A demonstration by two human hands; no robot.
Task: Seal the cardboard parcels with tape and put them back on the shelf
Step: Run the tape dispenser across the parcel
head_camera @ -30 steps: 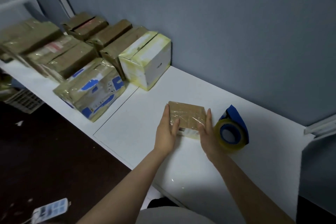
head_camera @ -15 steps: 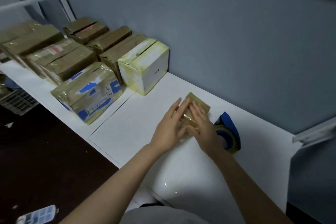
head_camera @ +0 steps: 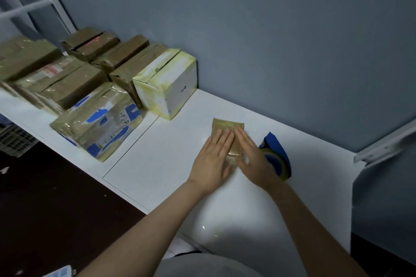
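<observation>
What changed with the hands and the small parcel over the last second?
Both hands moved from the sides of the small parcel onto its top: the left hand and right hand now lie flat on it, fingers straight. The tape roll beside it and the other parcels stayed put.

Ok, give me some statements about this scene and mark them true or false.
Both the left hand and the right hand lie flat on the small brown tape-wrapped cardboard parcel. True.
The yellowish tape roll in its blue dispenser sits left of that parcel. False: it sits right of it, by the right hand.
The white yellow-taped cardboard box stands beside the wall. True.
The right hand grips the tape roll. False: it lies open on the parcel.
</observation>
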